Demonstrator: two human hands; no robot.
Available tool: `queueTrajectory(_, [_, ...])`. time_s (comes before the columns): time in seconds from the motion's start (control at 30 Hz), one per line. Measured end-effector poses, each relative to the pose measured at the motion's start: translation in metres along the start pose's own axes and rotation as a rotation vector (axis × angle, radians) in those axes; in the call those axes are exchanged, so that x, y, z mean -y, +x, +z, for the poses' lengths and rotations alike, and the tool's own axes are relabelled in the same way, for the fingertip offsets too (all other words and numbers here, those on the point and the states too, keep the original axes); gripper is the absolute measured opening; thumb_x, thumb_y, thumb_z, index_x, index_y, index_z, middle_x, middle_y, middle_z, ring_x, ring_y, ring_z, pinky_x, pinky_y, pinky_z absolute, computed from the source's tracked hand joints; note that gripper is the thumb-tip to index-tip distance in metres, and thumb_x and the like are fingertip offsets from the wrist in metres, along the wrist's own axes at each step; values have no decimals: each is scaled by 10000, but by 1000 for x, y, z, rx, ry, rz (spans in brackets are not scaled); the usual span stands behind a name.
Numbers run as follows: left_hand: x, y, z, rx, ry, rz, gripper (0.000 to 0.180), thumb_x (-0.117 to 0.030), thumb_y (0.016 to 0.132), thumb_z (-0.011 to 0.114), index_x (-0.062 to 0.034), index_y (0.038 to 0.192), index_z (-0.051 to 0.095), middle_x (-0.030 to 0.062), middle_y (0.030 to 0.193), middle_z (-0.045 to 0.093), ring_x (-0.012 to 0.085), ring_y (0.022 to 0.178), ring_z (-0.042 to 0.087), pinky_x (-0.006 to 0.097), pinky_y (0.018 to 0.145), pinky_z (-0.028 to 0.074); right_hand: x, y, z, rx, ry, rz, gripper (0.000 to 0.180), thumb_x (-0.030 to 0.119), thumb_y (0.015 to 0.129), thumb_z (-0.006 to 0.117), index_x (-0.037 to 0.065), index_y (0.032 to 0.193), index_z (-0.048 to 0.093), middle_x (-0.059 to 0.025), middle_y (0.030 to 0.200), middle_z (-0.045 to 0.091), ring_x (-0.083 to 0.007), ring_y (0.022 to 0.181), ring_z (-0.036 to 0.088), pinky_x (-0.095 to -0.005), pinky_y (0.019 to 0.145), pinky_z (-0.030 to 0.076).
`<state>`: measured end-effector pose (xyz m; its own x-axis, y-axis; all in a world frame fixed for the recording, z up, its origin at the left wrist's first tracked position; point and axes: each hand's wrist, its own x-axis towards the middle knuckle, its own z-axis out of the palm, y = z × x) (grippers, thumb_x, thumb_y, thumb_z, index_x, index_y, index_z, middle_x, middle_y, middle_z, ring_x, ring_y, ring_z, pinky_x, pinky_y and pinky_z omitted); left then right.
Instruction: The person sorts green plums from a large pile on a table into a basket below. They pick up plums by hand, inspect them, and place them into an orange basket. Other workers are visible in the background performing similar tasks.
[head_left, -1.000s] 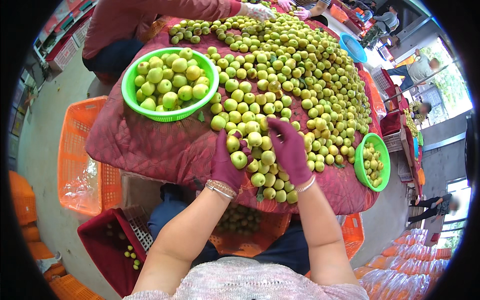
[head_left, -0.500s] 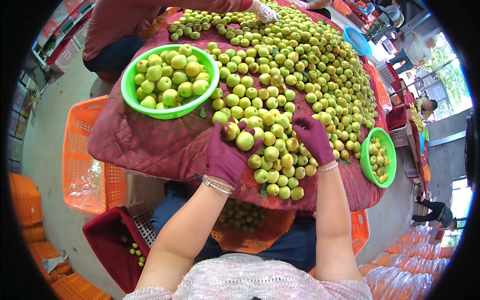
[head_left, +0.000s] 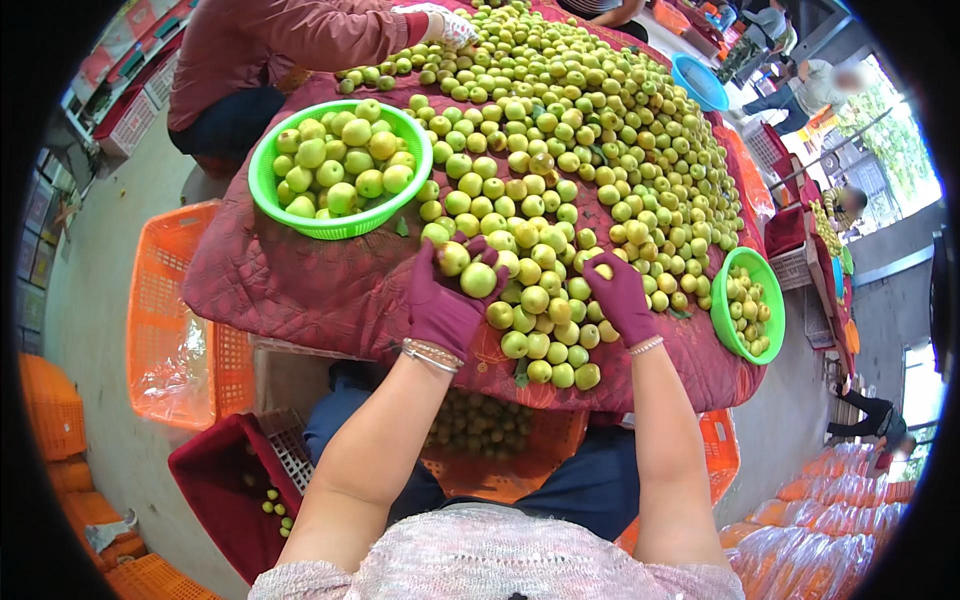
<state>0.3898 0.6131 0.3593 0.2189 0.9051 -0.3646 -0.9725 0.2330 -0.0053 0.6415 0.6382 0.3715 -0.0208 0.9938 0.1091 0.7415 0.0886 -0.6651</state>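
On the red cloth point(head_left: 300, 290), left hand point(head_left: 440, 305) grasping green fruits point(head_left: 478, 280), right hand point(head_left: 622, 298) pinching another.

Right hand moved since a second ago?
Yes. The right hand shifted rightward, away from the big green basket toward the small green basket.

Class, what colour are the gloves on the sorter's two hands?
Dark purple, on the left hand and right hand, head view.
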Motion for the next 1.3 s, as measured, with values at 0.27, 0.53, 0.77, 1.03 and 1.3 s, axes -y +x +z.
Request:
queueTrajectory(0.27, [20,2,-6,91,-87,-22,455,-419,938,458,-31,1173,495,190,1154,575,369,1119,532,553,1003,401,74,-34,26,176,505,52,378,67,840,585,68,1215,540,-37,935,611,-112,786,579,-242,693,473])
queueTrajectory(0.53, [32,0,-7,84,178,-14,462,-379,960,490,-21,1248,438,143,1168,553,262,1084,542,404,991,427,88,-36,43,384,586,193,365,129,813,675,52,1153,565,-83,972,650,-166,870,636,-297,674,514])
queueTrajectory(0.77, [46,-15,4,526,1520,617,446,-148,895,597,-37,1309,473,151,1305,499,297,1277,409,420,1082,288,60,-66,37,414,2070,571,508,509,922,433,144,1270,493,-68,1300,505,-193,1084,539,-344,752,511])
queueTrajectory(1.03, [43,-13,-8,431,1316,464,508,-56,882,577,3,1355,397,124,1385,433,229,1285,407,349,1060,330,-32,-45,-75,-64,2400,301,596,467,863,591,-19,1185,469,-101,1022,552,-178,849,555,-225,607,535])
queueTrajectory(1.3, [51,-7,-13,443,1741,705,356,-71,830,649,-25,1175,574,157,1204,576,285,1142,545,366,974,425,-151,-24,-173,794,4490,1022,357,209,908,540,37,1217,496,-82,1095,597,-216,977,591,-349,906,470])
